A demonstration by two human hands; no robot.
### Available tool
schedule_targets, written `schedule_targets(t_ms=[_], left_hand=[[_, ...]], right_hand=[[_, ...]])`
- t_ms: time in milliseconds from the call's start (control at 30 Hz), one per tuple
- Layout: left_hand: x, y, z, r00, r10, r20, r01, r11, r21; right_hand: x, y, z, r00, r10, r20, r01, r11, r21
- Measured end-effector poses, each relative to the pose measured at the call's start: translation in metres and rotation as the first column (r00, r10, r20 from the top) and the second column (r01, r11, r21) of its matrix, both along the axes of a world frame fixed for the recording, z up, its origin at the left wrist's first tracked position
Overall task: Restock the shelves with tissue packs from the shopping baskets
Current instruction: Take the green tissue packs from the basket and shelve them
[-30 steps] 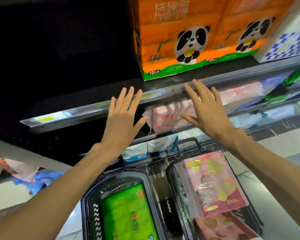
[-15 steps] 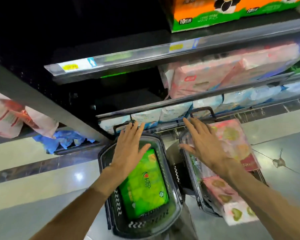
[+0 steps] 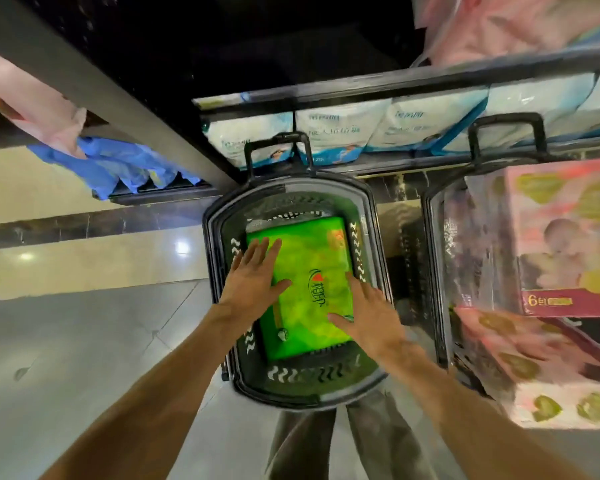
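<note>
A bright green tissue pack (image 3: 309,271) lies flat in the left black shopping basket (image 3: 222,216) on the floor. My left hand (image 3: 253,278) lies over the pack's left edge with fingers straight and thumb spread onto the pack. My right hand (image 3: 364,313) lies over its right edge, fingers straight. Whether either hand touches the pack I cannot tell. A second black basket (image 3: 433,271) on the right holds pink tissue packs (image 3: 561,244) stacked above its rim.
The bottom shelf holds white and blue packs (image 3: 343,129) just behind the baskets. Pink packs (image 3: 506,26) sit on the shelf above at the right. A grey shelf upright (image 3: 94,98) runs diagonally at the left, with blue packaging (image 3: 118,168) beyond it. Grey floor tiles lie to the left.
Both hands have come down from the upper shelf edge to the green pack in the left basket. The view has tilted down to the baskets.
</note>
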State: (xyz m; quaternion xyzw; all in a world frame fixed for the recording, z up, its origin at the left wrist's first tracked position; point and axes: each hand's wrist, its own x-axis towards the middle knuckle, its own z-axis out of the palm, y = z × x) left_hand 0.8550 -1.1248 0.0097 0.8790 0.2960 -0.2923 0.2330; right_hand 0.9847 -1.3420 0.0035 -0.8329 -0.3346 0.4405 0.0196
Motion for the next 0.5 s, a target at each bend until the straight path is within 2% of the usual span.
schedule_targets(t_ms=[100, 167, 267, 333, 400, 500], left_hand=[[0.011, 0.006, -0.043, 0.998, -0.002, -0.068, 0.001, 1.0, -0.001], [0.023, 0.011, -0.071, 0.998, -0.034, -0.056, 0.035, 0.999, 0.023], [0.042, 0.021, -0.112, 0.997, -0.078, -0.012, 0.078, 0.996, 0.036], [0.054, 0.029, -0.136, 0.995, -0.098, -0.029, 0.099, 0.995, 0.015], [0.064, 0.036, -0.155, 0.99, -0.122, -0.069, 0.123, 0.992, 0.002], [0.073, 0.048, -0.175, 0.98, -0.155, -0.125, 0.152, 0.988, -0.034]], right_hand=[[-0.03, -0.008, -0.045, 0.967, -0.202, -0.158, 0.181, 0.974, -0.138], [-0.046, -0.013, -0.072, 0.874, -0.416, -0.249, 0.352, 0.898, -0.264], [-0.068, -0.02, -0.108, 0.564, -0.762, -0.319, 0.599, 0.643, -0.477], [-0.083, -0.023, -0.133, 0.337, -0.894, -0.295, 0.688, 0.448, -0.571], [-0.096, -0.019, -0.153, 0.076, -0.958, -0.276, 0.722, 0.244, -0.648], [-0.109, -0.012, -0.177, -0.197, -0.961, -0.192, 0.749, -0.022, -0.662]])
